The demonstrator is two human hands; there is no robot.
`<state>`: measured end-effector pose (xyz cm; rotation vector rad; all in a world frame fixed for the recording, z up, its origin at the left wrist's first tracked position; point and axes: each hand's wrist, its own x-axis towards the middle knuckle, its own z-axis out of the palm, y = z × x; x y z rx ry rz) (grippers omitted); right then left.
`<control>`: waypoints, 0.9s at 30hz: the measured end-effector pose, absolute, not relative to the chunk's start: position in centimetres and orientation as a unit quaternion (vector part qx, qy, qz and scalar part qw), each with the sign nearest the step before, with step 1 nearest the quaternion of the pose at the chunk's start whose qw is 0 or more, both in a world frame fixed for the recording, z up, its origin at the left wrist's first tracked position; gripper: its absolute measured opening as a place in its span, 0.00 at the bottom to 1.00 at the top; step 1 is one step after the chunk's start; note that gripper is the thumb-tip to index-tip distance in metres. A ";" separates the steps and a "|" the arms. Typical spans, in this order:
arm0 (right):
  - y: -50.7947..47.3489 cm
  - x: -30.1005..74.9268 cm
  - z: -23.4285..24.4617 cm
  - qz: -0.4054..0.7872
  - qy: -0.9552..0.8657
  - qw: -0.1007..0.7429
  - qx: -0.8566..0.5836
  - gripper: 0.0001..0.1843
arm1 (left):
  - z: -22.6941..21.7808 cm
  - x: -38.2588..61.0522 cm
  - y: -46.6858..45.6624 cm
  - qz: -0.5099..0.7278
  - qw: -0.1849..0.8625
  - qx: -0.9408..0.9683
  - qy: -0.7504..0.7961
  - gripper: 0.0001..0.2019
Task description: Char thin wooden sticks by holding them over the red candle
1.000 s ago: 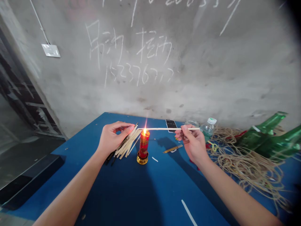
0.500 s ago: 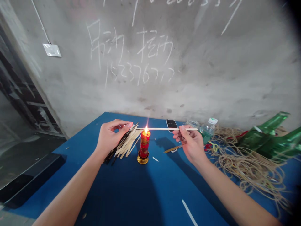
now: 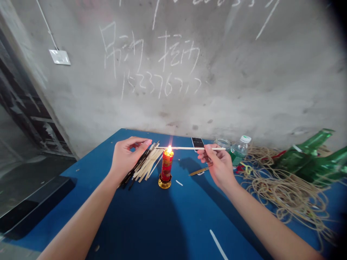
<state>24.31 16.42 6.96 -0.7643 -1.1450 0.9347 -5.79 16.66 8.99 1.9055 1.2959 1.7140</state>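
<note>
Leftward from right fingers point(image 3: 206, 151), strip point(image 3: 187, 148) crosses candle flame point(image 3: 169, 148).

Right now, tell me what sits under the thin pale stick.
A lit red, gold-based candle stands under the stick. The right hand pinches one end; pale strips hide whether the left hand holds the other.

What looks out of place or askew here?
Two green glass bottles lie tipped on tangled tan cord, far right. The lit red candle burns beside loose pale wooden strips, with the right hand holding a thin pale stick across its flame.
</note>
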 end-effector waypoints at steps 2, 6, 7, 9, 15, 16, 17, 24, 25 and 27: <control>16.4 24.2 6.9 0.420 -0.505 0.675 -0.337 0.15 | 9.0 -5.8 16.7 0.596 0.129 0.654 0.447 0.08; 16.4 24.0 7.0 0.427 -0.496 0.678 -0.334 0.15 | 9.1 -5.7 16.6 0.603 0.121 0.648 0.449 0.09; 16.4 24.0 7.0 0.426 -0.495 0.679 -0.336 0.15 | 9.1 -5.7 16.6 0.606 0.119 0.646 0.450 0.09; 16.4 24.0 7.1 0.423 -0.495 0.679 -0.341 0.15 | 9.2 -5.6 16.5 0.611 0.116 0.640 0.451 0.10; 16.5 23.9 7.1 0.427 -0.497 0.677 -0.334 0.17 | 9.2 -5.6 16.6 0.623 0.119 0.626 0.454 0.10; 16.5 23.8 7.1 0.429 -0.497 0.678 -0.331 0.17 | 9.2 -5.6 16.6 0.625 0.119 0.624 0.454 0.10; 16.5 23.8 7.1 0.430 -0.497 0.678 -0.328 0.17 | 9.2 -5.6 16.6 0.626 0.119 0.622 0.455 0.10; 16.6 23.9 7.0 0.424 -0.497 0.681 -0.331 0.17 | 9.0 -5.9 16.9 0.630 0.121 0.618 0.454 0.11; 16.6 23.9 7.0 0.422 -0.496 0.682 -0.334 0.17 | 9.0 -5.9 16.9 0.630 0.123 0.618 0.453 0.11; 16.7 24.1 7.0 0.417 -0.495 0.684 -0.337 0.17 | 9.0 -5.9 17.0 0.631 0.126 0.618 0.451 0.11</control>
